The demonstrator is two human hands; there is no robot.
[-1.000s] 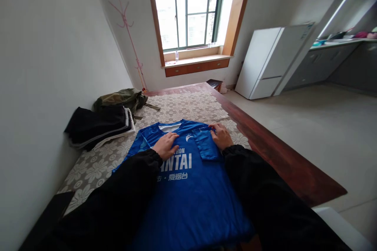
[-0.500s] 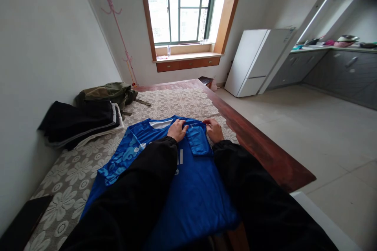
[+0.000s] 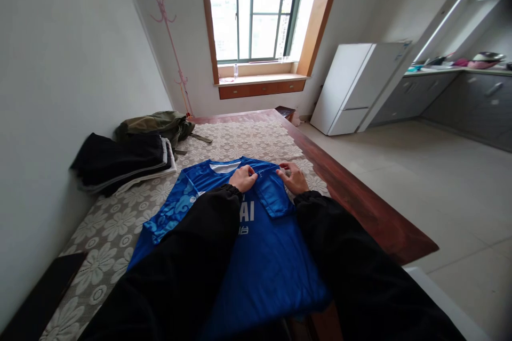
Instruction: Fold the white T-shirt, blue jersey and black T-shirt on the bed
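A blue jersey (image 3: 256, 256) lies front up with its white-lined collar pointing away from me. Its sleeve on the right is folded inward over the chest, and the patterned sleeve on the left is spread out. My left hand (image 3: 242, 178) is closed on the cloth at the inner end of the folded sleeve, near the collar. At the shoulder edge, my right hand (image 3: 294, 178) pinches the fabric between thumb and fingers. White lettering on the chest is partly covered by my left forearm.
A floral cloth (image 3: 244, 136) covers much of the dark red wooden table (image 3: 360, 208). To the left sit folded dark clothes (image 3: 120, 160), a green backpack (image 3: 160, 125) and a black flat object (image 3: 48, 293). Farther off are a white fridge (image 3: 352, 85) and a pink coat stand (image 3: 172, 37).
The folded sleeve's lower end has swung slightly to the right, and more chest lettering shows. Both hands stay at the shoulder, the right one turned a little. The view has shifted slightly left.
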